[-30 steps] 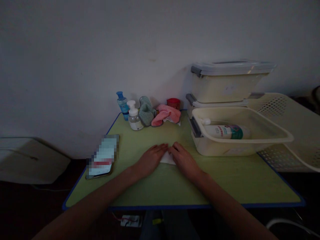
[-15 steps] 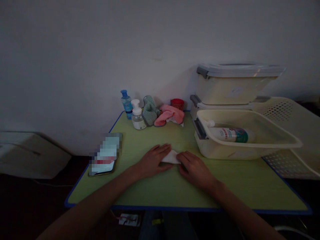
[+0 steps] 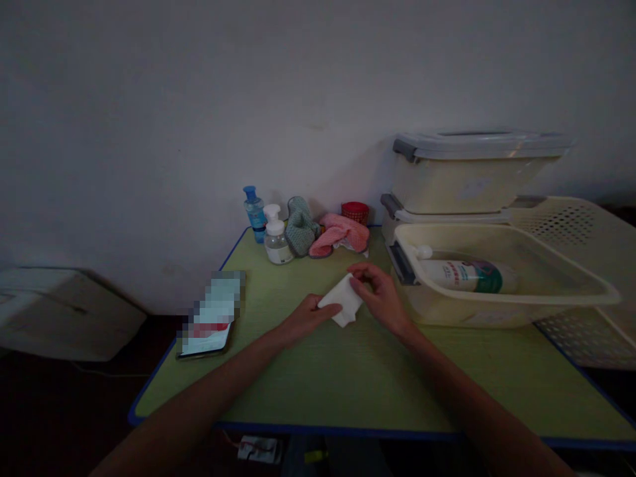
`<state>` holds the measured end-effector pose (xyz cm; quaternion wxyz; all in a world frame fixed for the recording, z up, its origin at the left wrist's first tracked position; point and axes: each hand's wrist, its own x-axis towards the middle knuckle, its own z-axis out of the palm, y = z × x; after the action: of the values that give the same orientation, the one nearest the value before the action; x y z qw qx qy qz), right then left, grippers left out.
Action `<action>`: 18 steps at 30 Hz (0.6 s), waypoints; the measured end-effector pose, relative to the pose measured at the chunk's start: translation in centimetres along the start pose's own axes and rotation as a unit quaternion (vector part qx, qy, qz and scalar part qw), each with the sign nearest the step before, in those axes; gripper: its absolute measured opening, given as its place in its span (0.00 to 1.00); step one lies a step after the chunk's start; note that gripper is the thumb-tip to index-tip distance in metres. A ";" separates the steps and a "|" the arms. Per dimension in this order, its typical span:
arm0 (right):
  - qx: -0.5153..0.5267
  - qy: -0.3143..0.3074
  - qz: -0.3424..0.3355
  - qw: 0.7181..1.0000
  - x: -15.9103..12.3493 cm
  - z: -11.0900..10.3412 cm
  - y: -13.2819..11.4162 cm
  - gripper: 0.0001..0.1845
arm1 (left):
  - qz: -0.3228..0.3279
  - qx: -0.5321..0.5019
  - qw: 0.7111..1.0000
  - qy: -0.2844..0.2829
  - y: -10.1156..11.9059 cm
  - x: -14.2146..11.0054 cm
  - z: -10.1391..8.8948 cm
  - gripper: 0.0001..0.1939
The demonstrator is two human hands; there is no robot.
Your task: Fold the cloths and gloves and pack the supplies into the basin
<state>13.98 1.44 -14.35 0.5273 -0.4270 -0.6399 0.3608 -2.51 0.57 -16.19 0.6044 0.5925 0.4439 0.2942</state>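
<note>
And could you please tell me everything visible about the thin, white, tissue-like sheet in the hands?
The thin white sheet looks soft and matte, like tissue or cloth; I cannot tell which. It seems folded, roughly four-sided, its lower edge uneven. It slants over the pale green, blue-edged table. The left grip holds its left side, thumb across the face; the right grip pinches its upper right corner.

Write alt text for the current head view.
Left fingers and right fingers hold a white sheet over a green table. A phone lies at left, a blue bottle and pink cloth behind, and a bin holding a white bottle at right.
</note>
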 end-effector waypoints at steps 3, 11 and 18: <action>0.161 0.043 0.104 0.981 -0.3 0.8 0.0 0.11 | -0.016 -0.204 0.979 -0.024 0.1 -0.4 1.0 0.22; 0.364 -0.090 0.360 0.854 -2.2 2.0 -0.8 0.22 | -0.065 -0.309 0.949 0.016 -0.1 -0.8 1.6 0.21; 0.434 -0.083 0.397 0.804 -2.4 2.1 -0.2 0.18 | -0.044 -0.319 0.946 -0.034 -0.4 -0.9 1.9 0.22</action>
<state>12.11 -0.89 -15.39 0.4129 -0.3391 -0.2323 0.8128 -1.32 -1.14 -16.58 0.7892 0.3578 0.3317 0.3731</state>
